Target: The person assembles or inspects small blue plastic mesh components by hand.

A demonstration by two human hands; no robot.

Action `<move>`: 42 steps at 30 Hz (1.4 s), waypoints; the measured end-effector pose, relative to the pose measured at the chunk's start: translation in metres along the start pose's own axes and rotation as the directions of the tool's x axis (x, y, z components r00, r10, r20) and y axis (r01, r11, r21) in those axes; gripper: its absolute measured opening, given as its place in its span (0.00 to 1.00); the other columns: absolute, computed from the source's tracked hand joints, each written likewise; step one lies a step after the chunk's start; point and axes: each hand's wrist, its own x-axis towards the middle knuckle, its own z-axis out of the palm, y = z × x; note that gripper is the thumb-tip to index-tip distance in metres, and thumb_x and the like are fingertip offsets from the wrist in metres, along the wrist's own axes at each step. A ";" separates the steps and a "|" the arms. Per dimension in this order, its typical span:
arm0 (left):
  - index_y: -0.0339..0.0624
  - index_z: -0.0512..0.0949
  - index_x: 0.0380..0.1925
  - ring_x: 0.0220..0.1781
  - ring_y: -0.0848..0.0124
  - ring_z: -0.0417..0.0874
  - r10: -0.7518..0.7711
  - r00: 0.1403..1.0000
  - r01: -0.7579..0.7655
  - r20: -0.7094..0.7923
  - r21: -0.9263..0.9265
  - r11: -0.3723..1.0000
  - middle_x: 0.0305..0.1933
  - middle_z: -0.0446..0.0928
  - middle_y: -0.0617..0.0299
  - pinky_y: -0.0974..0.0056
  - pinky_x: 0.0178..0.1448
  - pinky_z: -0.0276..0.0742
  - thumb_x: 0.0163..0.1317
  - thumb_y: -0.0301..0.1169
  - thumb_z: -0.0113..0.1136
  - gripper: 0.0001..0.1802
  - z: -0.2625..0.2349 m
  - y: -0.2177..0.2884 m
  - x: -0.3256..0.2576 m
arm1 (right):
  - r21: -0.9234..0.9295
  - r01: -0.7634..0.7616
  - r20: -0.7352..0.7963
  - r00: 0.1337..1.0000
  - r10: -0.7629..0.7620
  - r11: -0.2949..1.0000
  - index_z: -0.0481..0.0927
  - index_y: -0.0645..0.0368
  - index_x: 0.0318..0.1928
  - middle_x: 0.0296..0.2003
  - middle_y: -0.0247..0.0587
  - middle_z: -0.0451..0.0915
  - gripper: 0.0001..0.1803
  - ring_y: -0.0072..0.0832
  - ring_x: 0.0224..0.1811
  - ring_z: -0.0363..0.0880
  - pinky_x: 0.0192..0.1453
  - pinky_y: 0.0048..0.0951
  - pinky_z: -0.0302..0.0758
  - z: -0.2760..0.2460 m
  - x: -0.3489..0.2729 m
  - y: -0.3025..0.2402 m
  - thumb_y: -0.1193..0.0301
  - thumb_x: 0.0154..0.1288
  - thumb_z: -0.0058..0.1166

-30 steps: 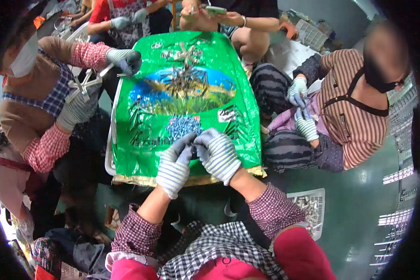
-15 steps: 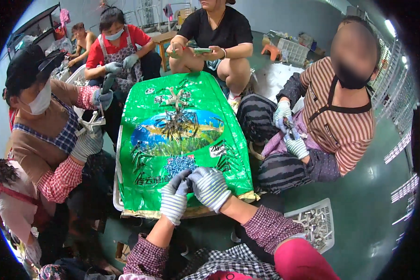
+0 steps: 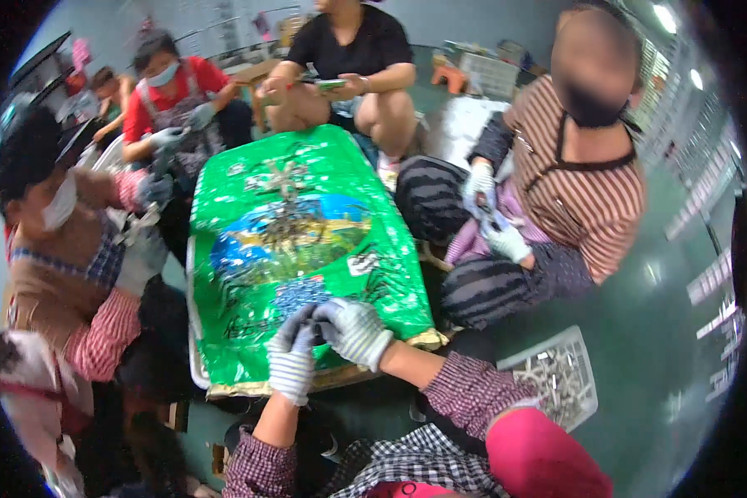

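My left hand (image 3: 294, 353) and my right hand (image 3: 355, 334), both in striped gloves with dark fingertips, meet over the near edge of a green printed sack (image 3: 390, 257). Their fingers are closed together around something small and dark, too blurred and covered to name. Just beyond the fingertips lies a pile of small blue pieces (image 3: 301, 295). Farther up the sack are thin dark strips (image 3: 295, 228), and past them a small heap of pale, branched parts (image 3: 285, 179).
A white basket (image 3: 590, 388) of pale and metallic parts stands on the floor at my right. Co-workers sit around the sack: one in a striped top (image 3: 598, 170) at right, one in a checked apron (image 3: 66, 257) at left, others at the far side.
The whole view has shifted, so the sack and people appear farther left and the picture is more blurred. My hands stay together in the same closed hold.
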 end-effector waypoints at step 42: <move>0.34 0.76 0.41 0.38 0.72 0.80 0.009 0.991 -0.075 0.136 0.486 0.871 0.36 0.80 0.55 0.69 0.46 0.75 0.52 0.20 0.59 0.13 -0.021 0.001 0.005 | 0.046 -0.149 0.280 0.951 0.131 0.988 0.77 0.57 0.33 0.28 0.44 0.79 0.07 0.42 0.31 0.78 0.35 0.37 0.74 -0.010 0.005 -0.001 0.68 0.56 0.55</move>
